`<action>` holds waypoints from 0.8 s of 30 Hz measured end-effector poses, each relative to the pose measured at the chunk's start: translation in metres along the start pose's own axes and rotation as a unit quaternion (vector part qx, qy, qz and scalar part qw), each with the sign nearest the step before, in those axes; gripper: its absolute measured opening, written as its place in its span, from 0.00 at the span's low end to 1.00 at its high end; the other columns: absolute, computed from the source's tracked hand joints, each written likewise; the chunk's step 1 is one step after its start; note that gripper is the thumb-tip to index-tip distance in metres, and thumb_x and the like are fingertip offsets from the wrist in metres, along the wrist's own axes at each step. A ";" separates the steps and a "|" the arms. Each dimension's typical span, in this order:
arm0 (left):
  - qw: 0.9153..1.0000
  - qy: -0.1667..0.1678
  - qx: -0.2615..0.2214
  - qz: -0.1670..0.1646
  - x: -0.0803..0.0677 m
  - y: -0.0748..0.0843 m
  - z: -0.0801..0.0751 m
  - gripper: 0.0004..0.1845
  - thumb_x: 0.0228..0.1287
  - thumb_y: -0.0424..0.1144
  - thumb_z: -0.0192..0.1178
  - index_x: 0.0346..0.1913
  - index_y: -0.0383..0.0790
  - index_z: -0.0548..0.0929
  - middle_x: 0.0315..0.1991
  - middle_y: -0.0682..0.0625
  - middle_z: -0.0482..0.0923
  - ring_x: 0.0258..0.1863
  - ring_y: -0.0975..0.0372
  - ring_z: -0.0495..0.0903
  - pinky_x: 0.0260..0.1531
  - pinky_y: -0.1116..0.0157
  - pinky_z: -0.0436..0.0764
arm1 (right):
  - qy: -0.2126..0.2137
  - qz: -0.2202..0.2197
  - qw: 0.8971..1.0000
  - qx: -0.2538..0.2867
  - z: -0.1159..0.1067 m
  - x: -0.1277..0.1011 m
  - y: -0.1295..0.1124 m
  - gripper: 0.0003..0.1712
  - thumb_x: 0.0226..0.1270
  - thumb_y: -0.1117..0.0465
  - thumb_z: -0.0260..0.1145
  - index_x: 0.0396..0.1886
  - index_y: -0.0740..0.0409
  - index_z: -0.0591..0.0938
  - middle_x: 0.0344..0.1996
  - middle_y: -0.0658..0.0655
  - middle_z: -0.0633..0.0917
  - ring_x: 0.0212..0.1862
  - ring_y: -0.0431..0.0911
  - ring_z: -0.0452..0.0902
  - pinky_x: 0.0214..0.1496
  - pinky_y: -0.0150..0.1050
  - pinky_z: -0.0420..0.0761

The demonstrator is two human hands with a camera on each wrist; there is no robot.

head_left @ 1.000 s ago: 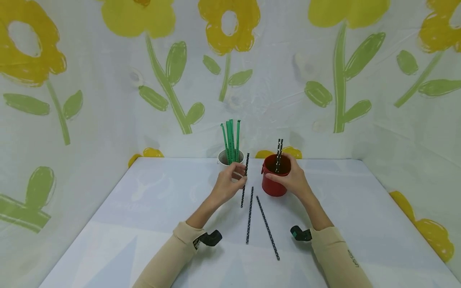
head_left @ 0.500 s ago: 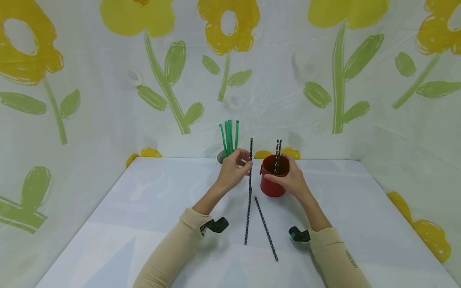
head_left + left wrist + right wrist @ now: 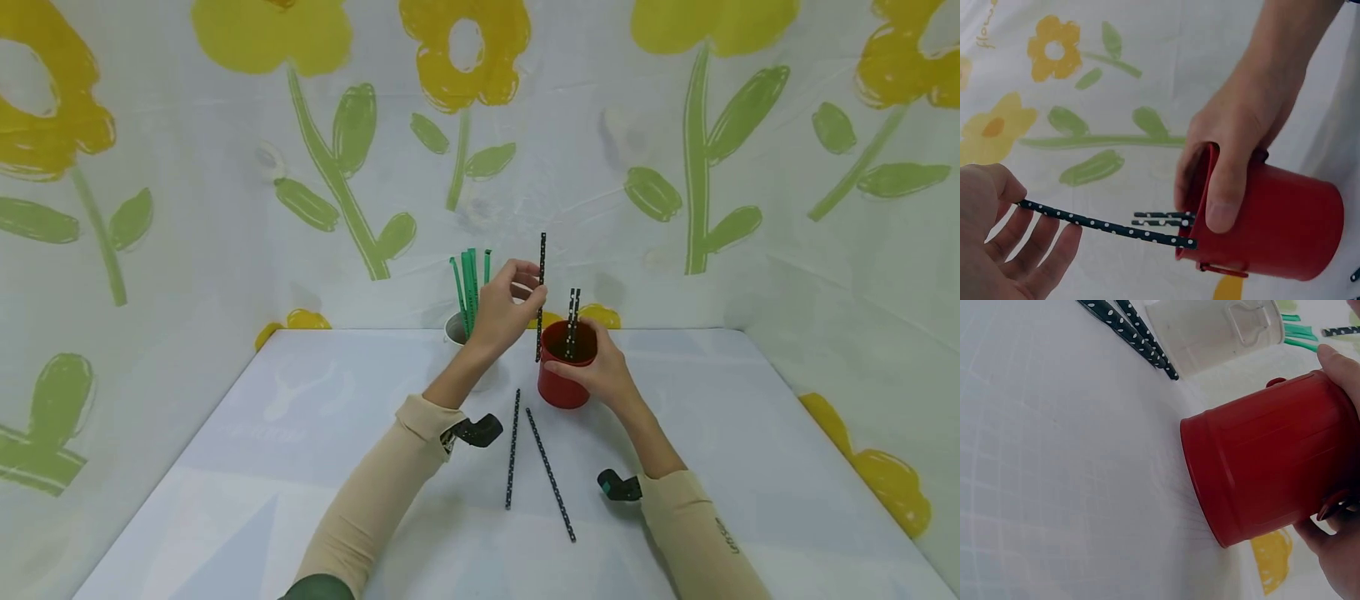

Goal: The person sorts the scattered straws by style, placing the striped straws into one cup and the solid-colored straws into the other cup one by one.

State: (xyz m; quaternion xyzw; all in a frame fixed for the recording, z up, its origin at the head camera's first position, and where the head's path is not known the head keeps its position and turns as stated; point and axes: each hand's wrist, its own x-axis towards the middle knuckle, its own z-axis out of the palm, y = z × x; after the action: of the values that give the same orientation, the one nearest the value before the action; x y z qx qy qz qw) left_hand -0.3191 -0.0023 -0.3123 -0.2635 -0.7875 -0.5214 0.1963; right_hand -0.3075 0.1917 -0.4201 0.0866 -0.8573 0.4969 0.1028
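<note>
My left hand pinches a black straw with white dots near its upper part and holds it nearly upright. Its lower end hangs by the left side of a red bucket; in the left wrist view the tip of the dotted straw overlaps the bucket's rim. My right hand grips the bucket at the rim, thumb outside. Two dotted straws stand in the bucket, their lower ends hidden. On the table lie a dotted straw and another dotted straw.
Behind my left hand a white bucket holds several green straws, partly covered by the hand. A flower-printed cloth hangs at the table's back edge. Each wrist wears a black camera, such as the left camera.
My left hand has lifted its dotted straw up and to the right, from over the table to the red bucket's left side. The right hand keeps holding the bucket in place.
</note>
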 end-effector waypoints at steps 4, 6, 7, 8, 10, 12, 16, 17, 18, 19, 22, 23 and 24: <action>1.000 0.000 -0.013 0.000 0.004 0.005 0.006 0.13 0.68 0.38 0.59 0.53 0.39 0.76 0.42 0.44 0.82 0.38 0.56 0.82 0.33 0.69 0.84 | 0.000 0.000 1.000 0.000 0.000 0.000 0.002 0.58 0.50 0.44 0.78 0.74 0.53 0.56 0.67 0.59 0.71 0.68 0.56 0.67 0.60 0.58 0.79; 1.000 -0.001 -0.016 0.001 0.006 0.006 0.008 0.14 0.69 0.38 0.58 0.54 0.39 0.76 0.43 0.44 0.82 0.39 0.56 0.82 0.33 0.69 0.84 | -0.001 0.001 1.000 0.001 0.000 0.001 0.002 0.58 0.50 0.43 0.78 0.74 0.52 0.56 0.67 0.59 0.71 0.69 0.56 0.66 0.60 0.58 0.79; 1.000 -0.002 -0.016 0.001 0.007 0.007 0.010 0.14 0.69 0.38 0.58 0.54 0.40 0.76 0.43 0.44 0.82 0.39 0.56 0.82 0.33 0.70 0.84 | -0.002 0.001 1.000 0.001 0.000 0.001 0.002 0.58 0.50 0.43 0.78 0.74 0.52 0.56 0.67 0.58 0.71 0.69 0.56 0.66 0.60 0.58 0.79; 1.000 -0.003 -0.017 0.001 0.008 0.007 0.011 0.14 0.69 0.38 0.58 0.55 0.40 0.76 0.43 0.44 0.82 0.40 0.56 0.82 0.34 0.70 0.84 | -0.002 0.001 1.000 0.001 0.000 0.001 0.003 0.58 0.50 0.42 0.78 0.74 0.51 0.56 0.68 0.58 0.70 0.69 0.56 0.66 0.60 0.58 0.79; 1.000 -0.004 -0.018 0.000 0.009 0.007 0.013 0.14 0.69 0.37 0.58 0.55 0.40 0.75 0.44 0.44 0.82 0.41 0.56 0.82 0.34 0.70 0.84 | -0.002 0.000 1.000 0.001 -0.001 0.001 0.002 0.58 0.50 0.42 0.78 0.74 0.51 0.56 0.68 0.58 0.70 0.69 0.56 0.66 0.60 0.58 0.79; 1.000 -0.007 -0.020 -0.001 0.010 0.006 0.016 0.14 0.69 0.37 0.58 0.55 0.39 0.75 0.44 0.44 0.81 0.41 0.56 0.82 0.36 0.69 0.85 | -0.002 -0.003 1.000 0.002 -0.001 0.001 0.002 0.57 0.51 0.43 0.78 0.74 0.51 0.56 0.68 0.58 0.70 0.69 0.56 0.66 0.60 0.58 0.79; 1.000 -0.019 -0.014 -0.013 0.008 0.000 0.023 0.15 0.69 0.37 0.57 0.56 0.40 0.74 0.45 0.44 0.82 0.43 0.55 0.82 0.38 0.68 0.85 | -0.001 -0.006 1.000 -0.003 -0.001 0.001 0.002 0.57 0.51 0.43 0.78 0.74 0.51 0.56 0.67 0.58 0.71 0.68 0.56 0.67 0.60 0.58 0.79; 1.000 -0.023 -0.013 -0.017 0.007 -0.002 0.024 0.15 0.70 0.37 0.57 0.57 0.40 0.74 0.45 0.44 0.82 0.44 0.55 0.82 0.39 0.67 0.85 | 0.000 -0.007 1.000 -0.004 -0.001 0.001 0.002 0.57 0.50 0.43 0.78 0.74 0.51 0.56 0.67 0.59 0.71 0.68 0.56 0.67 0.60 0.58 0.79; 0.999 -0.027 -0.013 -0.021 0.005 -0.004 0.026 0.15 0.70 0.37 0.57 0.57 0.40 0.74 0.46 0.44 0.82 0.44 0.54 0.82 0.39 0.66 0.85 | 0.000 -0.007 1.000 -0.005 -0.001 0.001 0.002 0.57 0.50 0.42 0.78 0.74 0.51 0.56 0.67 0.59 0.71 0.68 0.56 0.67 0.60 0.58 0.79; 0.999 -0.031 -0.014 -0.026 0.004 -0.005 0.027 0.16 0.70 0.37 0.57 0.58 0.41 0.74 0.46 0.44 0.82 0.44 0.54 0.82 0.39 0.66 0.86 | 0.000 -0.008 1.000 -0.007 -0.001 0.001 0.003 0.57 0.50 0.42 0.78 0.73 0.51 0.57 0.67 0.58 0.71 0.68 0.56 0.67 0.60 0.58 0.79; 0.998 -0.042 -0.023 -0.043 0.001 -0.010 0.029 0.16 0.70 0.37 0.57 0.59 0.41 0.73 0.47 0.43 0.81 0.45 0.53 0.82 0.39 0.65 0.86 | 0.001 -0.011 1.000 -0.004 0.000 0.001 0.004 0.56 0.50 0.42 0.78 0.73 0.51 0.57 0.66 0.58 0.72 0.67 0.56 0.68 0.61 0.58 0.78; 0.997 -0.045 -0.027 -0.048 0.000 -0.011 0.030 0.17 0.70 0.37 0.57 0.59 0.41 0.73 0.47 0.43 0.81 0.45 0.53 0.82 0.38 0.65 0.86 | 0.001 -0.012 1.000 -0.002 0.000 0.001 0.004 0.56 0.50 0.42 0.78 0.73 0.50 0.57 0.66 0.58 0.72 0.67 0.56 0.68 0.61 0.58 0.78; 0.997 -0.048 -0.032 -0.055 -0.001 -0.012 0.030 0.17 0.70 0.37 0.57 0.59 0.42 0.73 0.47 0.43 0.81 0.45 0.54 0.82 0.38 0.66 0.86 | 0.001 -0.014 1.000 -0.001 0.000 0.001 0.004 0.56 0.50 0.42 0.78 0.73 0.50 0.57 0.66 0.58 0.72 0.67 0.56 0.68 0.61 0.58 0.78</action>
State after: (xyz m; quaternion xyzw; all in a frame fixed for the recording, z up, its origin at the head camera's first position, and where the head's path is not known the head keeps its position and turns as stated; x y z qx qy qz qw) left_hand -0.3270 0.0218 -0.3333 -0.2509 -0.7922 -0.5430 0.1209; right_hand -0.3093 0.1939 -0.4229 0.0977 -0.8566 0.4943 0.1112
